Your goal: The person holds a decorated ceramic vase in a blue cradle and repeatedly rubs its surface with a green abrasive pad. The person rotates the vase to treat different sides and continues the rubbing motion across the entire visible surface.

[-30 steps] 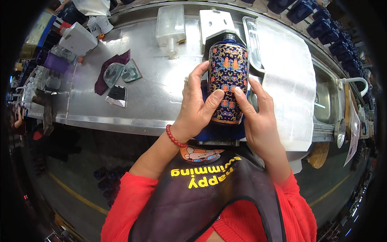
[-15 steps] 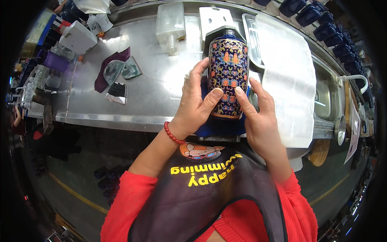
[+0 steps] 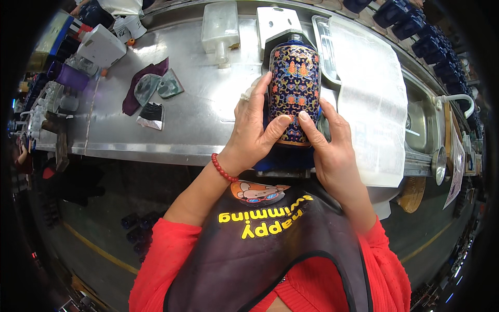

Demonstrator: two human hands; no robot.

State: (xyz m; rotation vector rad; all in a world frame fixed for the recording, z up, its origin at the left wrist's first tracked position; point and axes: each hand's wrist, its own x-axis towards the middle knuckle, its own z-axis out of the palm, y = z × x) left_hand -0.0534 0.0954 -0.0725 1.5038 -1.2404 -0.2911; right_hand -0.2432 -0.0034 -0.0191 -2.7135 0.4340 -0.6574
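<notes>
Both of my hands hold a tall dark-blue vase (image 3: 294, 88) with orange and gold flower patterns, lying tilted with its narrow mouth pointing away from me over a steel worktable (image 3: 197, 119). My left hand (image 3: 254, 130) wraps the vase's left side, thumb across its lower body. On the right side my right hand (image 3: 327, 140) grips near the base, thumb touching the pattern. A red bead bracelet (image 3: 222, 167) circles my left wrist. A blue pad (image 3: 283, 158) lies under the vase at the table's edge.
A white cloth or paper sheet (image 3: 371, 99) covers the table at the right, beside a clear tray (image 3: 325, 47). A clear plastic bottle (image 3: 221, 28) and a white block (image 3: 278, 23) stand behind. A maroon rag with scraps (image 3: 150, 88) lies left. A sink (image 3: 418, 130) is far right.
The vase has shifted slightly away from me and turned a little in my hands; my thumbs have moved lower on its body.
</notes>
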